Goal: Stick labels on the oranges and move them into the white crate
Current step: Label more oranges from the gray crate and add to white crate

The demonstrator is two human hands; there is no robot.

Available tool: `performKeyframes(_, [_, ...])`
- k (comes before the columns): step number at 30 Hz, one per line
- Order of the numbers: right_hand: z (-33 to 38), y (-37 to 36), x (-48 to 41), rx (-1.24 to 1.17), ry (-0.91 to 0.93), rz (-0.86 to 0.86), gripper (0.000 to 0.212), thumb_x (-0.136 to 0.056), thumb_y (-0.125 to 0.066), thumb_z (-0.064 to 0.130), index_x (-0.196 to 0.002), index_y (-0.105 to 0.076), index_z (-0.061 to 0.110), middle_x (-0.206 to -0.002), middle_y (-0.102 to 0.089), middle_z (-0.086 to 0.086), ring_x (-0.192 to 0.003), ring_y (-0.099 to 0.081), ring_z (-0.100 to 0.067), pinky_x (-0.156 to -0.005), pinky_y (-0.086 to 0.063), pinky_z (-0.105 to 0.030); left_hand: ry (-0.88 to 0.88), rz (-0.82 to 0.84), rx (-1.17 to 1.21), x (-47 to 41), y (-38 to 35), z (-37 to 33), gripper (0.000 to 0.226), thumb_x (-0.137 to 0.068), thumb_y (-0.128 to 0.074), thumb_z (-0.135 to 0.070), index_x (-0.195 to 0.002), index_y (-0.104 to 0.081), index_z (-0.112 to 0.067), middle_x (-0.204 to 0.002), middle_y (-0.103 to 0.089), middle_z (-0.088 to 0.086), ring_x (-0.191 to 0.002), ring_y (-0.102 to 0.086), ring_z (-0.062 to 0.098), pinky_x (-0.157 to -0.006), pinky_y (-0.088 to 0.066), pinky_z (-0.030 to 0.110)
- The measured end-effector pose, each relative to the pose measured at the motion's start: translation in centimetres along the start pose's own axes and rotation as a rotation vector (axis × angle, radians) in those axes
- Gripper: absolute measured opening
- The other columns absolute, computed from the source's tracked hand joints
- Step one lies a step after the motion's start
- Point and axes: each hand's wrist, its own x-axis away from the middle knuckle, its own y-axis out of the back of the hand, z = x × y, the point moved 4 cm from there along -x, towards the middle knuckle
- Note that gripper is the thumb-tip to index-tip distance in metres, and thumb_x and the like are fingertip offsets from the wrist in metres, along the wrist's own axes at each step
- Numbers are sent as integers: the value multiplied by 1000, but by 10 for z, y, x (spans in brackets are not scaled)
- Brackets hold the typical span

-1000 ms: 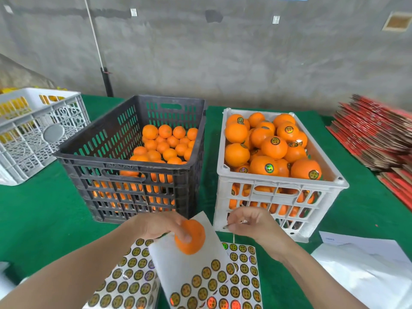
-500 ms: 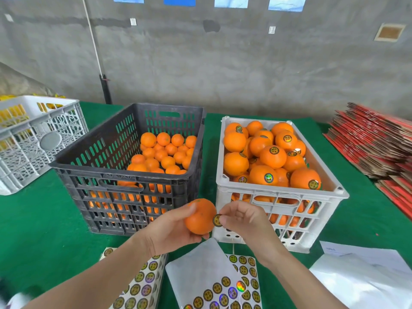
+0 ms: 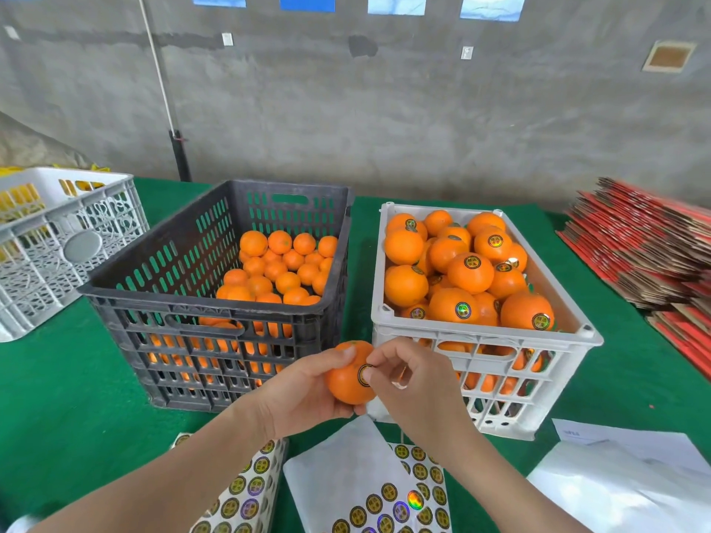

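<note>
Label (image 3: 362,373) on orange (image 3: 346,384) in left hand (image 3: 304,394)

Bare forearms (image 3: 173,482); right hand (image 3: 413,382) perhaps ringed.

The scene is seen from one wide-angle camera worn on the head, aimed forward and down across the tabletop (image 3: 57,398). The left hand (image 3: 304,394) and right hand (image 3: 415,382), met at an orange (image 3: 346,384) and its label (image 3: 363,375), are caught nearest, low in the middle. The black crate (image 3: 200,306) and white crate (image 3: 481,332) are framed just beyond, the wall (image 3: 384,128) behind.
</note>
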Motion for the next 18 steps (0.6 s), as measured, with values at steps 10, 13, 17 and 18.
performKeyframes(10, [-6,7,-3,66,9,121,35,-74,-53,54,-104,-35,55,-96,-47,24,-92,-50,-1,-70,-48,-15,4,6,-212,2,-4,-5,100,-40,-91,-52,-126,-55,-16,-107,-68,12,-82,-63,21,-68,-52,31])
performKeyframes(13, [-5,10,1,-26,53,111,33,-77,-55,51,-105,-39,54,-110,-43,27,-103,-47,0,-75,-52,-17,-68,-1,-269,-2,-16,-12,88,-53,-83,-57,-126,-56,-15,-112,-67,13,-84,-64,22,-67,-52,30])
performKeyframes(17, [-3,22,-7,-28,66,62,59,-66,-67,49,-113,-31,52,-113,-39,28,-109,-41,7,-83,-45,-11,-191,-57,-422,-14,-39,-29,71,-69,-64,-66,-119,-57,-15,-95,-70,8,-81,-69,21,-62,-53,26])
performKeyframes(18, [-3,29,-14,-21,71,13,61,-65,-72,42,-111,-32,50,-111,-41,25,-106,-43,6,-81,-45,-11,-224,-81,-509,-19,-49,-36,70,-68,-58,-72,-112,-59,-17,-83,-68,4,-68,-66,16,-56,-50,23])
